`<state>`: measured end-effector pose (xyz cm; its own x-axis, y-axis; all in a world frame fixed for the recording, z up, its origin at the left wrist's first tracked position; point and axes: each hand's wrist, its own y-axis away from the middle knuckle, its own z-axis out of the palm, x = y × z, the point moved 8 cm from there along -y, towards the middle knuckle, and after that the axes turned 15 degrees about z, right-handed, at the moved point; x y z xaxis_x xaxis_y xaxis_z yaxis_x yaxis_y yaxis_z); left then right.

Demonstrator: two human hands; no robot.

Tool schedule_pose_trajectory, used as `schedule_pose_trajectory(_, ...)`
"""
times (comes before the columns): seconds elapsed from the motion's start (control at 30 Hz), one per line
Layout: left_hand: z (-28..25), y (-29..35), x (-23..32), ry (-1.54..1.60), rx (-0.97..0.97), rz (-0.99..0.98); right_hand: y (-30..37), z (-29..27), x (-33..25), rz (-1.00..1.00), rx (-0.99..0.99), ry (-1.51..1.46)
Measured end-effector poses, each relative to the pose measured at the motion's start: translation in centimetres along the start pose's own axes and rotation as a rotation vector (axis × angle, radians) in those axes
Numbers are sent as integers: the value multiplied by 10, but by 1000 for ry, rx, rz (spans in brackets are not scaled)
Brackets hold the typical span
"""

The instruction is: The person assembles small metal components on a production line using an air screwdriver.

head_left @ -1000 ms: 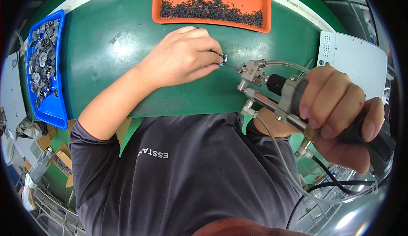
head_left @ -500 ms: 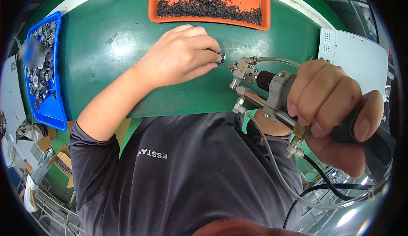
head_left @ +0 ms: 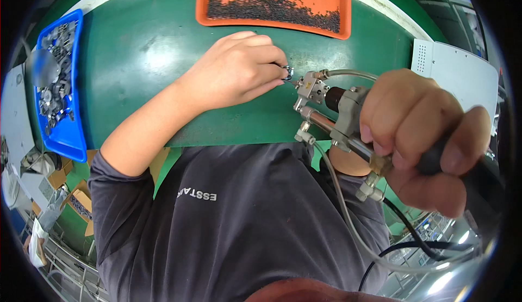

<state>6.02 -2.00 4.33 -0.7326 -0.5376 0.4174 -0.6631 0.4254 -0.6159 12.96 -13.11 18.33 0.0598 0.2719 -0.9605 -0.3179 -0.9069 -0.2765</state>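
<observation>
A small shiny metal part (head_left: 289, 73) is pinched in the fingers of my left hand (head_left: 247, 68), above the green table. Its details are mostly hidden by the fingertips. My right hand (head_left: 418, 128) is wrapped around the dark handle of a pistol-grip tool (head_left: 340, 109) with a metal valve-like head and hoses. The thin tip of the tool points left and sits right by the metal part; whether they touch I cannot tell.
Beyond my hands an orange tray (head_left: 204, 14) holds many tiny black pieces. A blue tray (head_left: 79, 139) with grey metal parts lies at the left. On the right stands a pale metal box (head_left: 462, 76). Clear hose (head_left: 342, 204) and black cable (head_left: 410, 228) hang below the tool.
My right hand and the rear of the tool have shifted slightly up and left. The left hand keeps its pinch on the metal part; the whole view has drifted a little.
</observation>
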Motion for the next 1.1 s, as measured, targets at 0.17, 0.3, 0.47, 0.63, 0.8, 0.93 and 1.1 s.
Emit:
schedule_pose_trajectory(0.17, 1, 7, 5, -120, 46, 57, -6, 6, 11, -116, 184, -182)
schedule_pose_trajectory(0.3, -1, 2, 14, -63, -24, 58, 10, 6, -4, -214, 252, -131)
schedule_pose_trajectory(0.47, -6, 0, 12, -16, 51, 31, 32, -12, -49, -374, 304, -78)
schedule_pose_trajectory(0.63, -18, 4, 4, 33, 108, -8, 24, -9, -66, -271, 233, -28)
schedule_pose_trajectory(0.8, -38, 8, 4, -9, 68, -85, 17, -13, -88, -283, 331, 51)
schedule_pose_trajectory(0.93, -114, 24, 28, -366, 186, -96, 4, -15, -98, -281, 318, 23)
schedule_pose_trajectory(1.1, -237, 122, 38, -967, 356, -401, -6, -27, -103, -311, 291, -41)
